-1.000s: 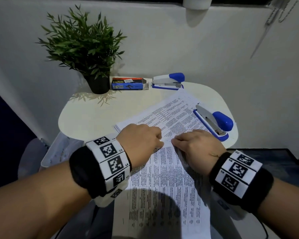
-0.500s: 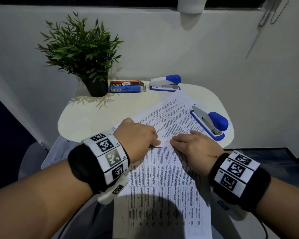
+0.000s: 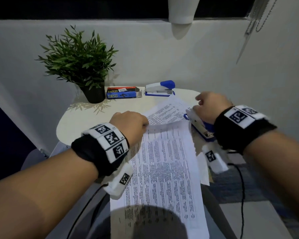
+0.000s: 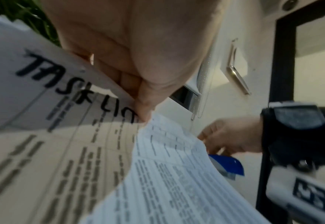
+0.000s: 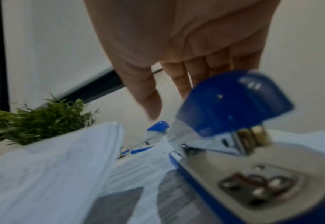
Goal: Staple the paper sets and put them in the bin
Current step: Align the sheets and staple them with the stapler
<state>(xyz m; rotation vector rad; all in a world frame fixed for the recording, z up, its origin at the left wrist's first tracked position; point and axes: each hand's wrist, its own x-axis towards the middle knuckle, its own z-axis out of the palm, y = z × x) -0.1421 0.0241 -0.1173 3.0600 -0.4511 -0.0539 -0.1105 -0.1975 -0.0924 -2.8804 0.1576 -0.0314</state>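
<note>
Two staplers are on the bench point(image 3: 79, 121): one point(image 3: 160, 88) at the far edge beside the staple box point(image 3: 123, 92), and a nearer stapler point(image 3: 199, 125) at the right edge, under the right hand point(image 3: 209, 107). That hand is held over the nearer stapler with fingers hanging down, loosely spread; in the right wrist view no finger is seen closed on it, so a grip cannot be confirmed. The paper set point(image 3: 164, 163) is pinched at its far edge between thumb and fingers of the left hand point(image 3: 129, 125), lifted off the sheets point(image 3: 169, 109) lying beneath, and it overhangs the bench's near edge. The bin cannot be made out with certainty.

Several slips are judged possible. Since the set is held by one pinch only, its sheets could fan out of line before being stapled, and a crooked staple would result. The nearer stapler sits at the very edge and could be knocked off by a hasty reach. The loose sheets beneath could be dragged along with the lifted set.

"STAPLES" is printed twice on the box. "TASK LI…" is handwritten in black marker on the held paper, as seen in the left wrist view; the rest is covered by the thumb. The printed tables are too blurred to be read.
</note>
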